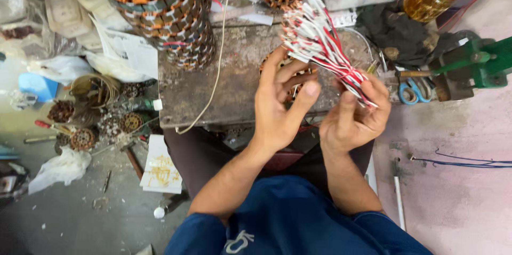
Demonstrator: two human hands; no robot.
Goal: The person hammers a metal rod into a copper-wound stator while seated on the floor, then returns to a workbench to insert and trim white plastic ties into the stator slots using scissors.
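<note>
Nearest, the right hand [354, 116] sits right of centre, its grip pinched round the lower end of the wire bundle [320, 47], thumb across the red and white strands. Just left of it, the left hand [280, 100] is spread, fingers loosely curled and holding nothing, its fingertips close to the bundle and over a round stator [290, 76] that is mostly hidden behind them.

To do this well, I judge the pinch should stay low on the bundle so the strands stay together, while the free fingers comb or pick out one wire at a time without tugging the rest loose.

That bundle's long axis runs on a slant, from the pinched end at centre right up to the fanned, white-sleeved tips at upper centre; it points up and left in the frame.

Beyond lies the worn counter [192, 89], then a tall stack of stators [160, 4] at upper left.
</note>
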